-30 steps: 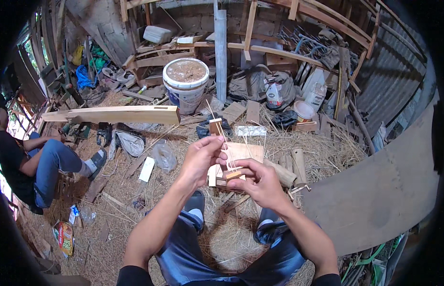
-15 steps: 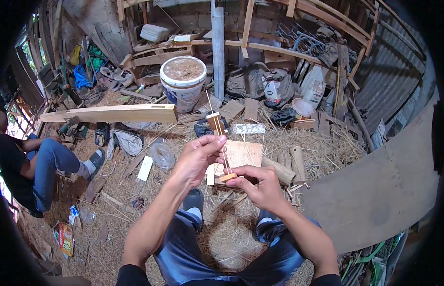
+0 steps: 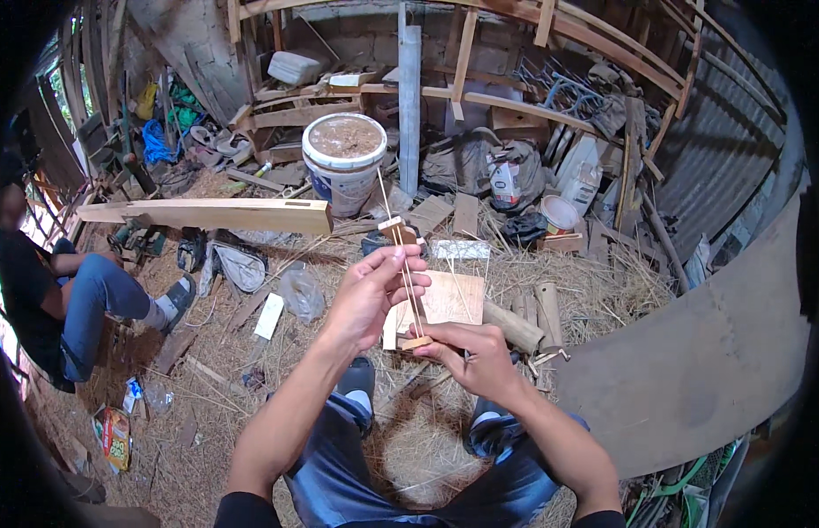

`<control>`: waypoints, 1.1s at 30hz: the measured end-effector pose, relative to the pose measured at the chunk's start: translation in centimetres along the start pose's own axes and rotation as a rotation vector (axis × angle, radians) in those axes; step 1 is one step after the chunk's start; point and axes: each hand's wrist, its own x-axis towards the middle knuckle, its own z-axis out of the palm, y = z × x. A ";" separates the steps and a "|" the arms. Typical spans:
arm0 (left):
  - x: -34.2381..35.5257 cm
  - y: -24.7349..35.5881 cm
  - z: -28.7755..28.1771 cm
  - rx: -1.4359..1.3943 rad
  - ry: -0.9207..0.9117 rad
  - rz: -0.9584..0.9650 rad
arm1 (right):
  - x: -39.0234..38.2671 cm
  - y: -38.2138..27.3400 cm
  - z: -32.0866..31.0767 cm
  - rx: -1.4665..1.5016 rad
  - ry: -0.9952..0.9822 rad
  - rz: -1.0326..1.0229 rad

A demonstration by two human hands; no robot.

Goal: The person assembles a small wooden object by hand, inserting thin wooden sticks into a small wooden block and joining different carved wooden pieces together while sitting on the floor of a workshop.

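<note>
Between my hands is a slim wooden tool (image 3: 394, 225) with pale thin rods or cords running along its length; its exact kind is unclear. It stands tilted, a darker block and light crosspiece at the top, and one thin stick pokes out beyond them. My left hand (image 3: 367, 290) holds its upper part, thumb in front and fingers behind. Lower down, my right hand (image 3: 475, 354) pinches the tool near a small light wooden end block (image 3: 416, 342). Behind it on the ground lies a pale flat board (image 3: 455, 295), partly covered by my hands.
A seated person (image 3: 97, 290) is at the left, near a long wooden beam (image 3: 207, 214). A white bucket (image 3: 344, 163) stands ahead by a grey post (image 3: 409, 114). Rounded wood pieces (image 3: 513, 325) lie on shavings; a large grey sheet (image 3: 691, 352) is at right.
My left thumb and fingers have shifted on the tool and spread a little. The tool's lower end has moved slightly left and down with my right hand. The whole view has shifted slightly.
</note>
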 end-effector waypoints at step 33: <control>0.0 -0.1 0.1 0.007 -0.002 -0.034 | 0.2 -0.6 -0.1 -0.096 0.050 -0.152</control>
